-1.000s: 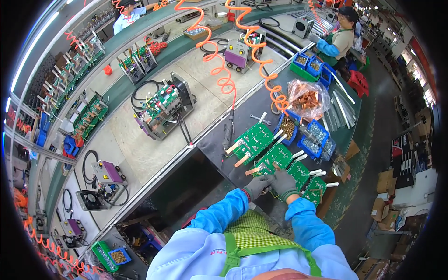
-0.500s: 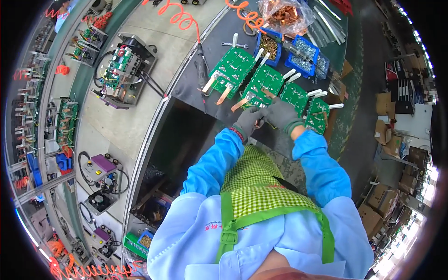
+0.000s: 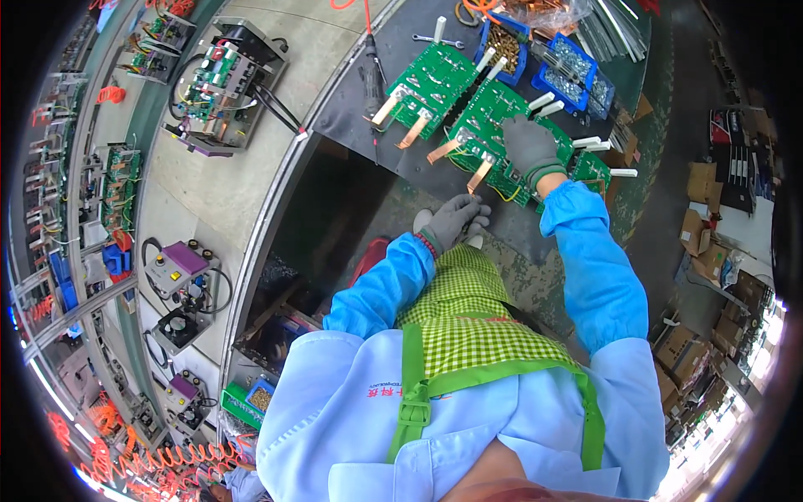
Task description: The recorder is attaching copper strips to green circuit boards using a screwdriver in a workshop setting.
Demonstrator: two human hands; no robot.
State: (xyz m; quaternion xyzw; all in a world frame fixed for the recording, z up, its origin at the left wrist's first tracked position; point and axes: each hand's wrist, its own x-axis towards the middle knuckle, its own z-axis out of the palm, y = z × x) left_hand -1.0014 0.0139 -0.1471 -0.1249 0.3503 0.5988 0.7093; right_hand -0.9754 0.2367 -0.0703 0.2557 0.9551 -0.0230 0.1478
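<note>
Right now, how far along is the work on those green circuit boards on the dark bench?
Looks done: the far green circuit board lies untouched with copper strips and white posts fitted. In hand: the gloved right hand rests on the middle green circuit board; the gloved left hand hovers off the bench edge, holding nothing visible. Left: probably the near green board; I can't tell what's missing.

An electronics assembly workshop on a factory floor.

Green circuit boards (image 3: 468,100) with copper tabs are laid out at the far edge of a dark workbench (image 3: 351,109), beside blue bins (image 3: 569,71) of small hardware. Part-built wired units (image 3: 222,79) are lined along a curved pale conveyor line (image 3: 209,184), and orange coiled air hoses (image 3: 167,460) are hung near the lower left. Cardboard boxes (image 3: 698,243) are stacked on the floor at the right. A gloved, sleeved and aproned worker is seen.
</note>
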